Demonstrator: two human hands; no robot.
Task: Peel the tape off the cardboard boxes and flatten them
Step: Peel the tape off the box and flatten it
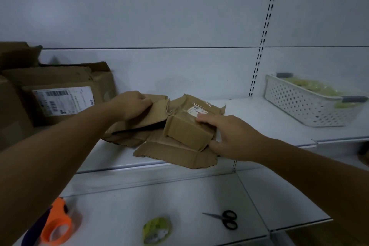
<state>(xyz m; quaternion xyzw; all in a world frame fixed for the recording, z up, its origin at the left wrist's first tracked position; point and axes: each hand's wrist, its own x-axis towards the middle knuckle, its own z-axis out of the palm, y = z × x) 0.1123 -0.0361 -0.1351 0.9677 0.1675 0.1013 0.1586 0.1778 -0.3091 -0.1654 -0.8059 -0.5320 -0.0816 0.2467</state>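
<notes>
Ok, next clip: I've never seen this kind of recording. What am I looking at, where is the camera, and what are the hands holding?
No machine: one camera worn on the person's head looks down at their bare hands. The left hand grips a cardboard flap; the right hand holds a small box with a taped label, over flattened cardboard on a shelf. Stacked boxes stand at left, a white basket at right. On the lower shelf lie scissors and an orange tape dispenser.

Brown box (187,130), orange dispenser (58,223), black scissors (225,218)
</notes>
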